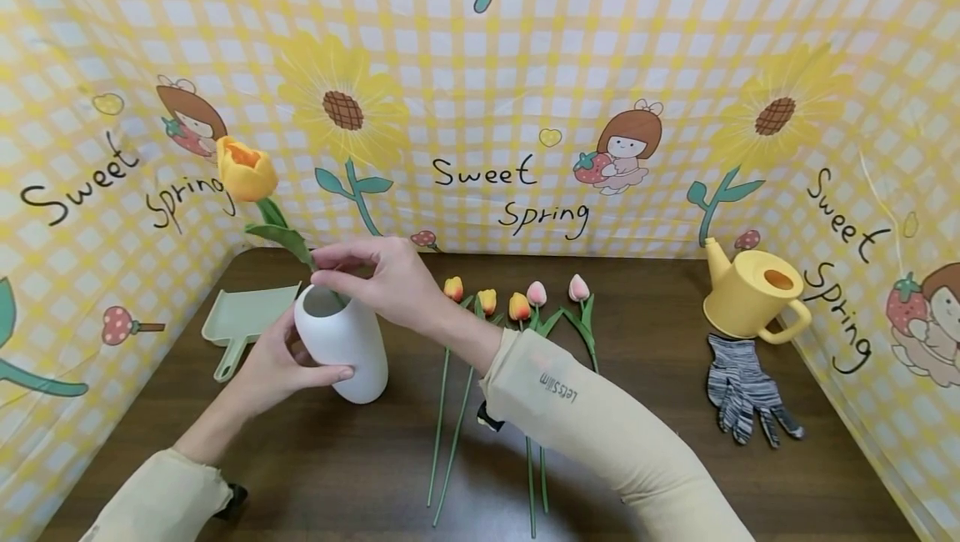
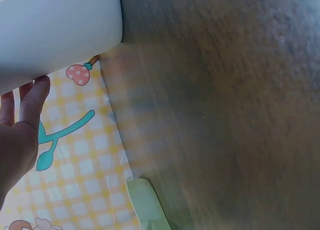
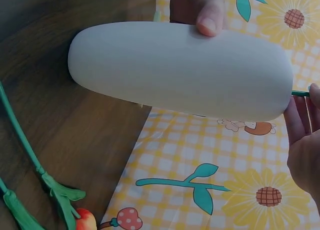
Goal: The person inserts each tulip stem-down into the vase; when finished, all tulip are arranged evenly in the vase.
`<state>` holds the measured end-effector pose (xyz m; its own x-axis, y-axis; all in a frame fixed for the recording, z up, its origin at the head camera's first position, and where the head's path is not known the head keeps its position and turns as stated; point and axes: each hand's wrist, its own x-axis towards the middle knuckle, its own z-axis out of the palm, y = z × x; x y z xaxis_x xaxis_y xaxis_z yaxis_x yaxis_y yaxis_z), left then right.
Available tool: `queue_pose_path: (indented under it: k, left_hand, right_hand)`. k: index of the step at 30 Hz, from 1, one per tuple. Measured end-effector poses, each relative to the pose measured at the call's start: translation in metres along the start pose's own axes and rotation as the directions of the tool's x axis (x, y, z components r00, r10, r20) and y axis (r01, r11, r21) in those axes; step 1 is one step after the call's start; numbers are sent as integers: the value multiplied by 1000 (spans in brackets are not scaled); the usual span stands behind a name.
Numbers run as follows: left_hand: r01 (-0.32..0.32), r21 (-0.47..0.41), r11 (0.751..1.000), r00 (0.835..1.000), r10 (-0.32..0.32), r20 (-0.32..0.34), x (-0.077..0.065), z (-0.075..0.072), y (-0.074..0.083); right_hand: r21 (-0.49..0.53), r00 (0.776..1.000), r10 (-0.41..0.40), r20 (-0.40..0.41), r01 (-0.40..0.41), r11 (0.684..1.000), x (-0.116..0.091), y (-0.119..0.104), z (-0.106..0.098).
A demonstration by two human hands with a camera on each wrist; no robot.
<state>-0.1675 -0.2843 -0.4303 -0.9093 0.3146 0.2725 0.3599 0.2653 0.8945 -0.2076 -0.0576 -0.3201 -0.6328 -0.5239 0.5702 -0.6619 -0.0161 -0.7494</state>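
Note:
A white vase (image 1: 352,350) stands tilted on the dark table, held round its side by my left hand (image 1: 273,363). At its mouth, my right hand (image 1: 393,283) pinches the stem of an orange-yellow tulip (image 1: 247,171), whose lower stem goes into the opening. The right wrist view shows the vase (image 3: 175,70) with the left thumb on its side and the right hand (image 3: 307,150) by the rim, a bit of green stem between its fingers. In the left wrist view the left hand's fingers (image 2: 35,103) touch the vase (image 2: 60,35).
Several tulips, among them an orange one (image 1: 519,306) and a pink one (image 1: 577,288), lie mid-table beneath the right arm. A pale green dustpan (image 1: 247,313) lies at the left. A yellow watering can (image 1: 742,296) and a grey knit glove (image 1: 750,392) are at the right.

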Motion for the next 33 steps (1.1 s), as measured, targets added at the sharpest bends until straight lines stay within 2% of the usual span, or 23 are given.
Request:
queue_pose_path:
  k: [5,13,16,25,33]
  left_hand:
    - [10,6,1000,1000,-10,-16,0,2,1]
    - [35,31,999,992,-31,-125,-6,7,-1]
    - [31,33,999,989,-25,-147,-8,8,-1]
    - [27,32,999,988,-22,-153,-9,9,-1]
    - [-31,25,999,989,34,-145,-9,8,-5]
  right_hand:
    - [-44,999,34,30,-33,999,1,2,-1]
    - [-57,997,62,52,-59,997,3,4,-1]
    - [-79,995,69,70,-63,995,3,3,0]
    - [-97,986,120,118,-109,989,5,0,2]
    - [-115,987,123,99,-112,987,4,0,2]
